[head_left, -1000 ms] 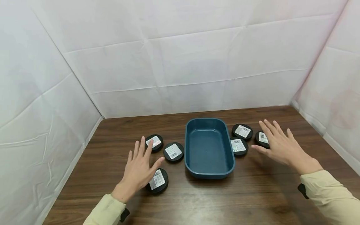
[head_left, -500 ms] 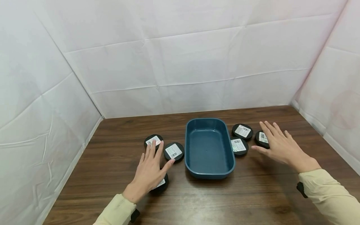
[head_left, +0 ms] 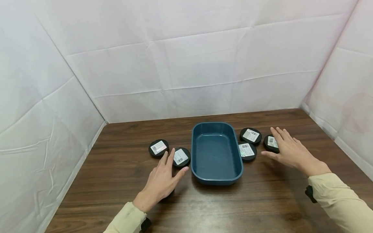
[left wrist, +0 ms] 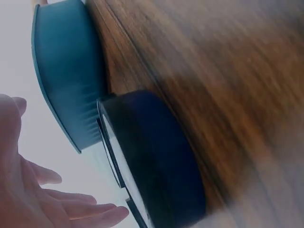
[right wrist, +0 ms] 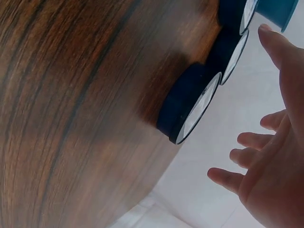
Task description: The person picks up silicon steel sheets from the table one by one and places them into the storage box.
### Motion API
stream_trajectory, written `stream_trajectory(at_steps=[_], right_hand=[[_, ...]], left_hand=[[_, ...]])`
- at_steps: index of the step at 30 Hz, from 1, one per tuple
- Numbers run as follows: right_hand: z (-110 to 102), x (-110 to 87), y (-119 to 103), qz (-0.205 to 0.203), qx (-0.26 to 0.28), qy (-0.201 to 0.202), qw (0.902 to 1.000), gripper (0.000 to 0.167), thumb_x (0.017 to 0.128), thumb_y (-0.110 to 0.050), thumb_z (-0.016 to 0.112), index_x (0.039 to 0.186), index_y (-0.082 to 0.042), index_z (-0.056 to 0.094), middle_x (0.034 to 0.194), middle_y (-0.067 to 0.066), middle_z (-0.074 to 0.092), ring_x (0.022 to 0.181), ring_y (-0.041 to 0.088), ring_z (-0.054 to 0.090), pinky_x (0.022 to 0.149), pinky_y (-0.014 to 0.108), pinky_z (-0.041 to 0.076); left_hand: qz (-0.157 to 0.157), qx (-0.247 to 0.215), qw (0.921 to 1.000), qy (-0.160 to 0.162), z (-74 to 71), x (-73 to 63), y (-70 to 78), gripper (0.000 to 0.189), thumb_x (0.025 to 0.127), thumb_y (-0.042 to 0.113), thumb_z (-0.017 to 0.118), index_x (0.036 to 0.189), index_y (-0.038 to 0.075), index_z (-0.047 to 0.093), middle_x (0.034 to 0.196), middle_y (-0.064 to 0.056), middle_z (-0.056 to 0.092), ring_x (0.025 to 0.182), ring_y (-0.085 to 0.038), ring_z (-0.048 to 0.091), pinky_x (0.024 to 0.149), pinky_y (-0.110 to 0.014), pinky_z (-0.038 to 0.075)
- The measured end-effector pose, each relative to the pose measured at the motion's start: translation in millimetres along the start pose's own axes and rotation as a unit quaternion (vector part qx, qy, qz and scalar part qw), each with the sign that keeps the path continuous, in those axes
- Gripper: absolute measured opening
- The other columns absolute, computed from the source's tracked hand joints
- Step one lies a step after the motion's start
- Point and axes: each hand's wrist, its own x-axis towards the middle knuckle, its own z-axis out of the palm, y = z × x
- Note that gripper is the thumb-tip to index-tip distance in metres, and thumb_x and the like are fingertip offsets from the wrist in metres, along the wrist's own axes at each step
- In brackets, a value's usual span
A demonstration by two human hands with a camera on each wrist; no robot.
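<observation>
My left hand (head_left: 160,181), fingers extended, hovers above a round black container with a white label, which it mostly hides in the head view; that dark round container (left wrist: 156,156) shows large in the left wrist view. Just beyond its fingertips lies another black labelled container (head_left: 181,157), with one more container (head_left: 158,148) to the left. My right hand (head_left: 292,153) is held over the table with relaxed fingers, beside the rightmost container (head_left: 271,144). In the right wrist view the hand (right wrist: 270,156) is apart from the nearest container (right wrist: 190,107).
A blue rectangular bin (head_left: 217,180), with nothing in it, stands mid-table. Two more black containers sit at its right: one container (head_left: 247,151) against its side, another container (head_left: 251,136) behind. White cloth walls (head_left: 186,64) enclose the wooden table (head_left: 122,168) at back and sides.
My left hand has moved right, now covering most of the near-left container and uncovering the far-left one. My right hand has barely shifted, its fingers drawing slightly closer together.
</observation>
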Motion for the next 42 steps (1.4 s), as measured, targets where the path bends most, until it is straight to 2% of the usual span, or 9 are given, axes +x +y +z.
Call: stream_trajectory(at_steps=[7, 12, 16, 26, 30, 36, 42], right_hand=[[2, 1.8, 4, 0.003, 0.004, -0.001, 1.0, 0.111, 0.089, -0.066, 0.063, 0.158, 0.006, 0.012, 0.157, 0.038, 0.02, 0.144, 0.059, 0.019, 0.105, 0.079, 0.025], [3, 2.6, 8, 0.008, 0.008, -0.012, 0.9999, 0.114, 0.089, -0.066, 0.062, 0.157, 0.008, 0.01, 0.156, 0.04, 0.02, 0.143, 0.059, 0.02, 0.104, 0.079, 0.028], [4, 3.3, 12, 0.014, 0.012, -0.019, 0.9997, 0.115, 0.089, -0.065, 0.063, 0.157, 0.009, 0.008, 0.155, 0.041, 0.019, 0.142, 0.06, 0.02, 0.103, 0.079, 0.029], [4, 7.4, 15, 0.02, 0.019, -0.035, 0.999, 0.117, 0.088, -0.067, 0.063, 0.157, 0.009, 0.007, 0.154, 0.042, 0.018, 0.141, 0.061, 0.02, 0.103, 0.079, 0.028], [6, 9.6, 19, 0.022, 0.025, -0.04, 0.9986, 0.118, 0.086, -0.066, 0.065, 0.157, 0.01, 0.008, 0.154, 0.043, 0.019, 0.138, 0.062, 0.024, 0.102, 0.08, 0.028], [8, 12.8, 27, 0.026, 0.041, -0.044, 0.9979, 0.123, 0.083, -0.066, 0.069, 0.156, 0.011, 0.007, 0.15, 0.046, 0.021, 0.133, 0.066, 0.029, 0.102, 0.08, 0.027], [7, 15.7, 33, 0.022, 0.046, -0.047, 0.9976, 0.123, 0.082, -0.063, 0.072, 0.154, 0.014, 0.01, 0.147, 0.048, 0.024, 0.131, 0.067, 0.031, 0.1, 0.08, 0.031]], left_hand=[[0.003, -0.022, 0.9997, 0.002, 5.1, -3.1, 5.6, 0.085, 0.096, 0.068, 0.047, 0.159, 0.013, 0.029, 0.158, -0.021, 0.035, 0.142, -0.042, 0.041, 0.106, -0.063, 0.043], [-0.012, -0.069, 0.9975, -0.008, 6.8, -5.8, 14.5, 0.086, 0.094, 0.069, 0.052, 0.157, 0.013, 0.034, 0.153, -0.019, 0.04, 0.141, -0.038, 0.041, 0.105, -0.064, 0.042], [-0.02, -0.109, 0.9937, -0.015, 7.8, -6.4, 20.1, 0.086, 0.093, 0.068, 0.054, 0.156, 0.012, 0.035, 0.153, -0.019, 0.042, 0.141, -0.039, 0.041, 0.11, -0.062, 0.04], [-0.039, -0.145, 0.9886, -0.011, 15.8, -6.5, 24.0, 0.082, 0.093, 0.062, 0.06, 0.153, 0.01, 0.04, 0.152, -0.02, 0.044, 0.14, -0.037, 0.045, 0.112, -0.058, 0.04], [-0.038, -0.177, 0.9834, -0.012, 18.7, -7.7, 26.4, 0.081, 0.093, 0.061, 0.061, 0.152, 0.009, 0.04, 0.151, -0.018, 0.046, 0.136, -0.036, 0.05, 0.109, -0.056, 0.044], [-0.033, -0.23, 0.9726, -0.015, 20.6, -6.4, 31.3, 0.075, 0.097, 0.05, 0.06, 0.153, 0.007, 0.036, 0.142, -0.016, 0.054, 0.119, -0.028, 0.06, 0.095, -0.048, 0.052], [-0.03, -0.257, 0.9658, -0.024, 22.6, -6.8, 35.0, 0.074, 0.098, 0.047, 0.06, 0.153, 0.004, 0.036, 0.14, -0.02, 0.055, 0.121, -0.031, 0.06, 0.096, -0.05, 0.052]])
